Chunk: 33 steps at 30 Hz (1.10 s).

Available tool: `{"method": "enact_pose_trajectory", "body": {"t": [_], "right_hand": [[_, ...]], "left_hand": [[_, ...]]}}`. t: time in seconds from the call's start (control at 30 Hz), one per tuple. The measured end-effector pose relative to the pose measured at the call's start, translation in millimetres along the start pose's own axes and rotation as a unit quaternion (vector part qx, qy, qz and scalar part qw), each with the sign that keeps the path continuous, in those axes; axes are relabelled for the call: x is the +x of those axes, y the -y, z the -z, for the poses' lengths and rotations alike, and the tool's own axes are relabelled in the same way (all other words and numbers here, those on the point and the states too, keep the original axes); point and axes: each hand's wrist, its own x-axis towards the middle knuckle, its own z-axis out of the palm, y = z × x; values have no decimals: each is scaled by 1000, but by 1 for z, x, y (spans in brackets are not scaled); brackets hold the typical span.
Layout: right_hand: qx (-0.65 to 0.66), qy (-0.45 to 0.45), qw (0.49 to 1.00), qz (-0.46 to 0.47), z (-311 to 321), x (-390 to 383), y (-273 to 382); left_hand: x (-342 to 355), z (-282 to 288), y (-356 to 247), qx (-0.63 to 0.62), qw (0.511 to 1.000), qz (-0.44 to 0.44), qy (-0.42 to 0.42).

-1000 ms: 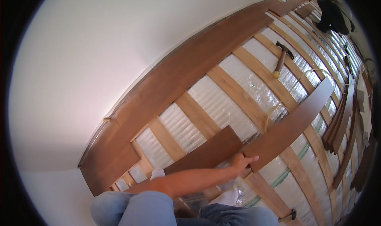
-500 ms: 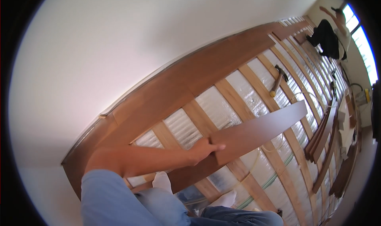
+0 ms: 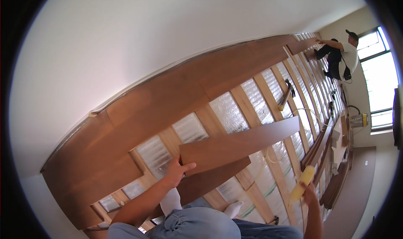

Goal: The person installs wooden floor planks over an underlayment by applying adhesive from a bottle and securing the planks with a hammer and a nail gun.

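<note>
Gripping a brown floor plank (image 3: 239,144) by its near end, your left hand (image 3: 178,172) is closed, thumb laid over the face. Since a second ago you have drawn that end leftward, so it now sits near the laid floorboards (image 3: 163,109) and above a loose lower plank (image 3: 218,178), whose far end pokes out beyond it. Your right hand (image 3: 310,195), out of sight half a second ago, has come into view wrapped round a yellow squeeze bottle (image 3: 303,183), so both your hands are now occupied. Your left fingers are mostly hidden by the plank, as is its underside; you can't tell whether its far end rests on the wooden joists (image 3: 256,199). Your sock and knee cut off the lower plank's near end, and the bottle's nozzle is too blurred to show any flow. Farther off, a hammer (image 3: 284,101) lies across the joists, and a co-worker (image 3: 336,58) crouches by the window (image 3: 380,79), small and hard to make out.
</note>
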Motion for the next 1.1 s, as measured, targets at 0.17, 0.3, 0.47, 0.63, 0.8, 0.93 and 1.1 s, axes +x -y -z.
{"method": "enact_pose_trajectory", "body": {"t": [0.17, 0.3, 0.47, 0.63, 0.8, 0.93, 1.1], "right_hand": [[204, 132, 966, 92, -70, -11, 121], [263, 250, 917, 162, -141, -29, 181], [230, 329, 896, 189, -220, -54, 225], [192, 398, 875, 195, -305, -74, 246], [174, 421, 868, 198, -358, -83, 251], [153, 431, 863, 215, -369, -87, 246], [181, 417, 850, 266, -373, -97, 238]], "left_hand": [[1, 18, -4, 80, 996, -31, 17], [2, 19, -7, 265, 960, -81, -31], [-1, 8, -13, 346, 927, -141, -8], [-5, -2, -19, 312, 928, -203, 6], [-6, -4, -24, 323, 915, -240, 0], [-2, -4, -25, 361, 898, -252, -10], [0, -6, -25, 353, 902, -248, -14]]}}
